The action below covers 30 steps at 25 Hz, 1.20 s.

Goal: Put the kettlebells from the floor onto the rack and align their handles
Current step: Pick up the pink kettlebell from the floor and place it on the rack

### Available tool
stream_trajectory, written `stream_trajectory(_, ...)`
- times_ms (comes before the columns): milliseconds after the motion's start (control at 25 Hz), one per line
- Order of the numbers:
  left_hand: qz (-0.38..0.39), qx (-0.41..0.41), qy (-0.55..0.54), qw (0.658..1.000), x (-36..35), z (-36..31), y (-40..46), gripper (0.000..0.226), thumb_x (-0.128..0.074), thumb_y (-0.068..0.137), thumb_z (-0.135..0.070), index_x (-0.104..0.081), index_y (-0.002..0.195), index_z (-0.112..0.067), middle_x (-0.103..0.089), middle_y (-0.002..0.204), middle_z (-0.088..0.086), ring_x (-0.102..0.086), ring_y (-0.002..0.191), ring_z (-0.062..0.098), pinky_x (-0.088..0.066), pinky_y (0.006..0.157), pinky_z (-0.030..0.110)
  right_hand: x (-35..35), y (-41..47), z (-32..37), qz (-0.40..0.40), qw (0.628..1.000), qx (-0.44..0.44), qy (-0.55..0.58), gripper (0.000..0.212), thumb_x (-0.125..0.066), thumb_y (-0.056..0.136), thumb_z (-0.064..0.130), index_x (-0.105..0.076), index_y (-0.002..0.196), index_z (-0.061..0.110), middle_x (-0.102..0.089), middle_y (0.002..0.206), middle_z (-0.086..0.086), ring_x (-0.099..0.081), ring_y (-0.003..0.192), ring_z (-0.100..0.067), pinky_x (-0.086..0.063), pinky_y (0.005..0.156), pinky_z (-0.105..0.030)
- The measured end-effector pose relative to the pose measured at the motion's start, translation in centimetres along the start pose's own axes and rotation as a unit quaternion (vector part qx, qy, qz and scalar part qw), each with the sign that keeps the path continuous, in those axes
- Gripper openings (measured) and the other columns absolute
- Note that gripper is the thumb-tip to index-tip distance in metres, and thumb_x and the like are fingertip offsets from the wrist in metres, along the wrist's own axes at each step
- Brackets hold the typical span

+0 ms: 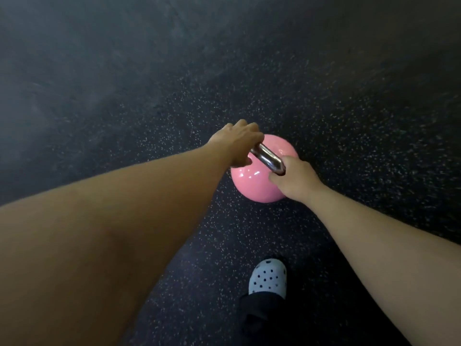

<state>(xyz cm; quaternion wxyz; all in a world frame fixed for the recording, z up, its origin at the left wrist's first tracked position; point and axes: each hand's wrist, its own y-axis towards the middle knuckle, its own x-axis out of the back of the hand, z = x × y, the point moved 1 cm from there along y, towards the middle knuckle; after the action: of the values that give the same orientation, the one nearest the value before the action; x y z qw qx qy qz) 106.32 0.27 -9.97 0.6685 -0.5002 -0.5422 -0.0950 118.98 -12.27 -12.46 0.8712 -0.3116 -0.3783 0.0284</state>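
Note:
A glossy pink kettlebell (254,183) with a shiny steel handle (269,158) sits in the middle of the view over the dark speckled floor. My left hand (239,141) is wrapped around the far end of the handle. My right hand (294,176) grips the near end. Both arms stretch down toward it. Whether the kettlebell rests on the floor or hangs just above it cannot be told. No rack is in view.
Black rubber flooring (349,121) with pale flecks fills the whole view. My right foot in a light blue perforated clog (268,278) stands just behind the kettlebell, below a dark trouser leg (262,313).

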Motion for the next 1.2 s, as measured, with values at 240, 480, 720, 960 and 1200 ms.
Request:
stream_trajectory(240,0.075,-0.089,-0.022,0.993,1.3,-4.6,1.4,0.009,-0.07,0.083,-0.027,-0.067,0.089,-0.032,-0.06,0.075,-0.012,-0.057,0.067,0.009,-0.043,0.059,0.029,2.7,-3.5,-4.4,0.012,0.998,0.001,0.065,0.014,-0.073,0.083,0.027,-0.062,0.092,0.027,-0.058,0.078,0.011,-0.055,0.072,-0.007,-0.037,0.058,-0.02)
stream_trajectory(480,0.069,-0.154,-0.05,0.984,4.8,-19.4,1.5,0.012,-0.068,0.072,-0.032,-0.069,0.084,-0.03,-0.063,0.07,-0.012,-0.06,0.065,0.006,-0.044,0.054,0.025,9.3,-14.1,-13.5,-0.087,0.989,-0.065,0.099,0.009,-0.074,0.075,0.028,-0.07,0.083,0.027,-0.056,0.065,0.011,-0.051,0.059,0.003,-0.033,0.051,-0.016)
stream_trajectory(720,0.045,-0.301,0.025,0.952,10.6,-43.7,1.1,0.007,-0.065,0.07,-0.035,-0.062,0.076,-0.034,-0.058,0.065,-0.015,-0.056,0.062,0.005,-0.037,0.052,0.025,16.7,-31.0,-27.7,-0.244,0.942,-0.174,0.15,0.016,-0.073,0.07,0.033,-0.076,0.077,0.02,-0.056,0.058,0.01,-0.057,0.059,-0.012,-0.039,0.049,-0.019)
stream_trajectory(960,0.018,-0.436,0.084,0.896,15.5,-69.5,-4.4,0.015,-0.07,0.074,-0.03,-0.074,0.089,-0.028,-0.066,0.073,-0.009,-0.062,0.067,0.011,-0.042,0.052,0.024,23.1,-50.9,-40.7,-0.365,0.882,-0.249,0.167,0.015,-0.074,0.074,0.032,-0.076,0.083,0.02,-0.067,0.069,0.005,-0.068,0.068,-0.014,-0.052,0.058,-0.025)
stream_trajectory(1200,0.011,-0.561,0.143,0.815,16.4,-92.4,-13.7,0.005,-0.069,0.08,-0.03,-0.068,0.084,-0.032,-0.065,0.073,-0.01,-0.061,0.066,0.003,-0.045,0.055,0.023,24.2,-72.1,-49.6,-0.475,0.804,-0.308,0.183,0.018,-0.073,0.079,0.034,-0.064,0.065,0.028,-0.063,0.061,0.008,-0.064,0.06,-0.006,-0.052,0.053,-0.025)
